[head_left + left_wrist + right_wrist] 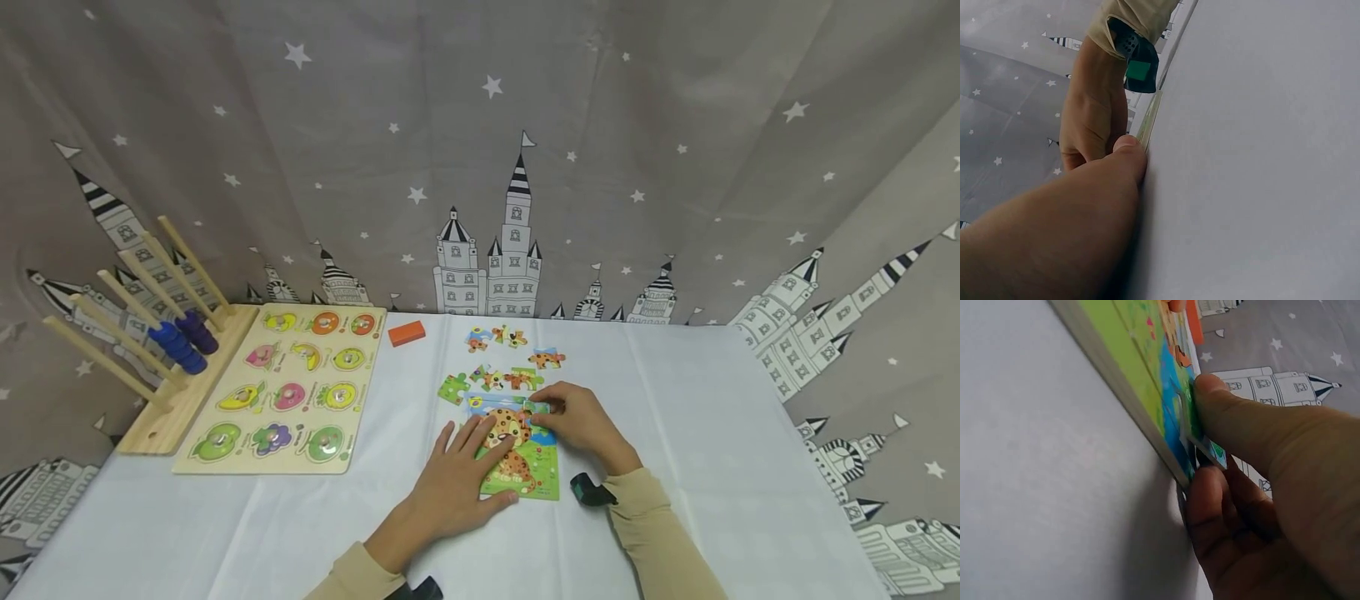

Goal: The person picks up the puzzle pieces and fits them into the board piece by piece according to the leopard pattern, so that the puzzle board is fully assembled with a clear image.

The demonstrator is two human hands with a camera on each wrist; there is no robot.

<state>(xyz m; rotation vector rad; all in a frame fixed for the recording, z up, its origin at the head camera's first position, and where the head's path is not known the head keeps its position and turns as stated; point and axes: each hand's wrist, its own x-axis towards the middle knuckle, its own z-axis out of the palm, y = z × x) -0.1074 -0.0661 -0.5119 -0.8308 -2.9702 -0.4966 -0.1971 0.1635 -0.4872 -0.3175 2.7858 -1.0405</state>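
A jigsaw puzzle board with a spotted leopard picture lies in front of the person. The left hand rests over its left side with fingers spread and straight, the thumb near the lower edge. At the board's upper right corner the right hand pinches a green and blue puzzle piece between thumb and fingers, tilted up from the board's surface. Loose puzzle pieces lie just beyond the board, among them a green piece and a spotted one.
On the left lie a wooden fruit peg puzzle and a wooden stand with upright pegs carrying blue rings and purple rings. An orange block sits near the back edge. Behind the white table hangs a grey curtain.
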